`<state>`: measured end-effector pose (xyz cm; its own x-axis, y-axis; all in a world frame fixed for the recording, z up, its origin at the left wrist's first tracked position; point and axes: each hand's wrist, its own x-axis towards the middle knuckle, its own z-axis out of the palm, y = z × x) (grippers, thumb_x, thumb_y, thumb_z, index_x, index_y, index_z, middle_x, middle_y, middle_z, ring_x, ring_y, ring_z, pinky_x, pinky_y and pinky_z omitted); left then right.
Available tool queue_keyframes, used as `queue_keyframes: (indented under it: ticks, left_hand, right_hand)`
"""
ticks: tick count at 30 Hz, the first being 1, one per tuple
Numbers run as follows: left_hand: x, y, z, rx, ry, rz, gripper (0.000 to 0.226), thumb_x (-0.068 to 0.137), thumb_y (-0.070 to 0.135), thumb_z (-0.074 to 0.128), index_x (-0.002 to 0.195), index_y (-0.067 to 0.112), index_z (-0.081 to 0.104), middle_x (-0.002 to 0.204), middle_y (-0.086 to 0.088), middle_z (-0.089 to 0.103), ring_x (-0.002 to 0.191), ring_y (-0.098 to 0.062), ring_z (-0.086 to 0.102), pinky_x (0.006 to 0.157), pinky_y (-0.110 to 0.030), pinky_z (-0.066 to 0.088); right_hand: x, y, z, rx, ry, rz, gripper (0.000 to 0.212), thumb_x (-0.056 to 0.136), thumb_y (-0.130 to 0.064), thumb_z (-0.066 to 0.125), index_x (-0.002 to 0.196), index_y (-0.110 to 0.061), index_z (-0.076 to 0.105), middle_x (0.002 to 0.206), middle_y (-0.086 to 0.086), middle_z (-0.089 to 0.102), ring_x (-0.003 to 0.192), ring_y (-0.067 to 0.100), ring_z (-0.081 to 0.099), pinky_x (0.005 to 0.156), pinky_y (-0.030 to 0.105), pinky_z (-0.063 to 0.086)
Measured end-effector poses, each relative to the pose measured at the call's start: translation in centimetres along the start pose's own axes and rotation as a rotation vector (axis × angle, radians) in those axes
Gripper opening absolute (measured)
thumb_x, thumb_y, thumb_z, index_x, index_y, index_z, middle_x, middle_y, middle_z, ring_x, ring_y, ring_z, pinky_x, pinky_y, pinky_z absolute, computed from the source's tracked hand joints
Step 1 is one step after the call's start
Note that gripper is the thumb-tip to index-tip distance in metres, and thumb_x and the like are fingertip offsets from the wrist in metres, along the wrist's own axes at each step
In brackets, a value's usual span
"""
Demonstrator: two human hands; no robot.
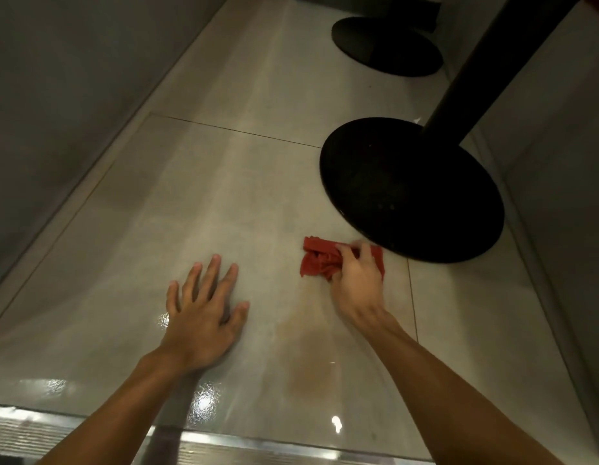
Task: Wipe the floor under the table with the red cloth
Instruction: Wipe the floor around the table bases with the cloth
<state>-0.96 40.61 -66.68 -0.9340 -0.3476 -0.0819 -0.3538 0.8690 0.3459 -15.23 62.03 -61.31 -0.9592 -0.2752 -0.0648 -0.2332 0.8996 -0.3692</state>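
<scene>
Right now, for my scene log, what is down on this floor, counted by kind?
Table bases: 2, the near base and the far base
Cloths: 1, the red cloth
Hands: 2, left hand flat, right hand gripping the cloth
Total: 5

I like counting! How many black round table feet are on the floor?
2. One base sits right beside the red cloth; the other base is farther back, near the top edge. More may lie out of view.

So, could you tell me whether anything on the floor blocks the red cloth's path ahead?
Yes: the near black table base lies just ahead-right of the red cloth held by the right hand; the floor ahead-left looks open.
</scene>
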Motion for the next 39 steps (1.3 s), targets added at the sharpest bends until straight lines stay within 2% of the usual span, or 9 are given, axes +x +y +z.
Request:
queue_keyframes:
  ticks: [5, 9, 14, 22, 26, 29, 33, 35, 39]
  left_hand:
    - [0.1, -0.1, 0.0, 0.013, -0.001, -0.004, 0.066, 0.082, 0.076, 0.010, 0.143, 0.055, -0.004, 0.152, 0.026, -0.019, 0.146, -0.011, -0.010, 0.106, -0.030, -0.021]
    - [0.2, -0.4, -0.2, -0.019, -0.018, 0.001, 0.065, 0.079, 0.080, 0.008, 0.139, 0.060, -0.007, 0.150, 0.030, -0.023, 0.144, -0.007, -0.015, 0.106, -0.029, -0.022]
    - [0.2, -0.1, -0.6, -0.039, -0.056, -0.008, 0.067, 0.079, 0.075, 0.017, 0.141, 0.058, -0.003, 0.146, 0.032, -0.026, 0.142, -0.005, -0.020, 0.110, -0.033, -0.018]
    - [0.3, 0.1, -0.7, -0.051, -0.087, -0.027, 0.069, 0.078, 0.074, 0.019, 0.143, 0.055, 0.002, 0.145, 0.032, -0.027, 0.142, -0.006, -0.021, 0.111, -0.038, -0.017]
    - [0.4, 0.0, -0.8, -0.066, -0.094, -0.009, 0.067, 0.082, 0.067, 0.021, 0.145, 0.053, 0.004, 0.147, 0.029, -0.024, 0.143, -0.007, -0.019, 0.113, -0.041, -0.015]
    - [0.2, 0.0, -1.2, -0.073, -0.125, -0.006, 0.062, 0.087, 0.061, 0.020, 0.146, 0.051, 0.003, 0.152, 0.023, -0.021, 0.143, -0.008, -0.020, 0.114, -0.043, -0.014]
    - [0.1, 0.3, -1.6, -0.097, -0.135, 0.004, 0.057, 0.097, 0.050, 0.029, 0.148, 0.047, 0.003, 0.157, 0.018, -0.017, 0.144, -0.010, -0.021, 0.114, -0.043, -0.015]
    - [0.1, 0.4, -1.7, -0.098, -0.136, -0.001, 0.057, 0.098, 0.048, 0.030, 0.148, 0.046, 0.004, 0.157, 0.017, -0.017, 0.144, -0.010, -0.020, 0.114, -0.044, -0.015]
    - [0.1, 0.5, -1.7, -0.083, -0.134, -0.007, 0.056, 0.098, 0.047, 0.030, 0.148, 0.046, 0.004, 0.157, 0.016, -0.016, 0.145, -0.012, -0.018, 0.114, -0.044, -0.014]
  right_hand:
    - [5.3, -2.9, -0.7, -0.023, -0.091, -0.124, 0.042, 0.092, -0.010, 0.051, 0.133, -0.014, 0.054, 0.135, 0.008, 0.047, 0.114, 0.030, 0.054, 0.101, 0.042, 0.044]
    - [6.4, -4.4, -0.5, -0.094, -0.066, -0.033, 0.039, 0.092, -0.010, 0.051, 0.131, -0.015, 0.054, 0.130, 0.010, 0.048, 0.112, 0.032, 0.054, 0.095, 0.045, 0.048]
    - [4.4, -2.1, -1.5, -0.087, -0.036, 0.086, 0.038, 0.089, -0.031, 0.060, 0.123, -0.015, 0.058, 0.121, 0.011, 0.050, 0.108, 0.032, 0.054, 0.093, 0.045, 0.049]
    - [1.5, -0.1, -0.9, -0.133, 0.026, 0.167, 0.051, 0.091, -0.025, 0.052, 0.141, -0.019, 0.044, 0.141, 0.013, 0.037, 0.127, 0.033, 0.038, 0.111, 0.048, 0.031]
    - [-0.7, -3.1, 1.3, -0.114, -0.004, 0.001, 0.058, 0.090, -0.024, 0.050, 0.147, -0.027, 0.036, 0.147, 0.008, 0.034, 0.132, 0.031, 0.033, 0.114, 0.047, 0.024]
    - [-3.8, -3.8, 2.1, -0.093, -0.128, -0.186, 0.064, 0.090, -0.020, 0.048, 0.150, -0.031, 0.028, 0.158, 0.005, 0.021, 0.146, 0.027, 0.014, 0.120, 0.045, 0.010]
    - [-6.8, -0.5, 1.3, -0.080, -0.278, -0.443, 0.066, 0.092, -0.018, 0.046, 0.151, -0.034, 0.022, 0.162, -0.001, 0.009, 0.149, 0.019, -0.001, 0.119, 0.038, -0.005]
    - [-5.8, 1.3, 0.5, -0.108, -0.294, -0.430, 0.066, 0.092, -0.016, 0.045, 0.150, -0.038, 0.021, 0.162, -0.005, 0.004, 0.149, 0.016, -0.003, 0.120, 0.036, -0.006]
    - [-3.1, 1.0, 0.0, -0.070, -0.225, -0.200, 0.061, 0.096, -0.020, 0.045, 0.150, -0.037, 0.023, 0.163, -0.005, 0.004, 0.149, 0.016, -0.003, 0.120, 0.041, -0.005]
